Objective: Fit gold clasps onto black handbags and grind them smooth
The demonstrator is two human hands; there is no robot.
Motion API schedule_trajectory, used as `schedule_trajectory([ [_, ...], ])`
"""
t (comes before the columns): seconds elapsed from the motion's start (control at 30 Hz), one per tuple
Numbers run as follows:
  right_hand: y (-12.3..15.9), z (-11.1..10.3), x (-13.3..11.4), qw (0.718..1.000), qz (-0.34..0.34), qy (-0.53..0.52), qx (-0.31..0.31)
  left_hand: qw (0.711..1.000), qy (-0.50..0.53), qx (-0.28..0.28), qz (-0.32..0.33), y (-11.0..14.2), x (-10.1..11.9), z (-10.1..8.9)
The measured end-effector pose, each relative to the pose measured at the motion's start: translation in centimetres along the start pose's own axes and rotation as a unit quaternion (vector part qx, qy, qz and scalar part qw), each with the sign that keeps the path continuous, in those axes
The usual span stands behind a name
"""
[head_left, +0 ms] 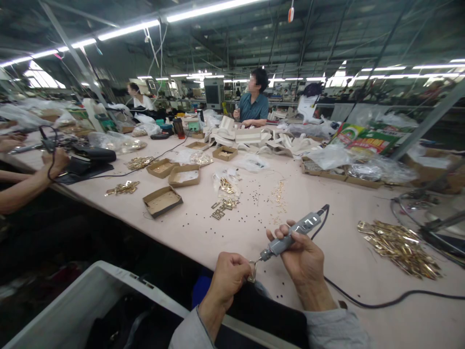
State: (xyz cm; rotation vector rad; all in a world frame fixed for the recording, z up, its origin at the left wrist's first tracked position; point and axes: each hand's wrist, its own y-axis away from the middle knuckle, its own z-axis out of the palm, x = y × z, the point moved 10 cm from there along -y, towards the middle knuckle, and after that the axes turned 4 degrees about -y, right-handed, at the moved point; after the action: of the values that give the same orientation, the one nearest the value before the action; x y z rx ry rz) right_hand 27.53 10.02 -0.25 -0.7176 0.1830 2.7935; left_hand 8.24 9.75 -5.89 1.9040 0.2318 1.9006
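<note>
Wrapped in the fingers of my right hand is a grey electric screwdriver, tilted so its bit points down and left. The bit's tip meets a small gold-coloured metal buckle at the table's front edge. My left hand pinches this buckle between thumb and fingers. Black material lies just below the buckle, partly under my wrists; whether it is joined to the buckle I cannot tell. Small dark screws are scattered on the table beyond my hands.
A large pile of gold metal parts lies at the right. Open cardboard trays and metal frames stand farther back. The screwdriver's cable crosses the table. A white crate sits lower left. Another person's arm reaches in from the left.
</note>
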Motion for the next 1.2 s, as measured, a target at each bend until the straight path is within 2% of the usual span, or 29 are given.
schedule_trajectory([
  [0.37,0.6,2.0,-1.1,0.998,-0.024,0.043,-0.032,1.0,-0.016,0.003,0.017,-0.3,-0.2,-0.1],
  [1.2,0.5,2.1,-1.0,0.997,-0.026,0.053,-0.05,1.0,-0.004,0.002,0.029,0.0,0.6,0.2],
])
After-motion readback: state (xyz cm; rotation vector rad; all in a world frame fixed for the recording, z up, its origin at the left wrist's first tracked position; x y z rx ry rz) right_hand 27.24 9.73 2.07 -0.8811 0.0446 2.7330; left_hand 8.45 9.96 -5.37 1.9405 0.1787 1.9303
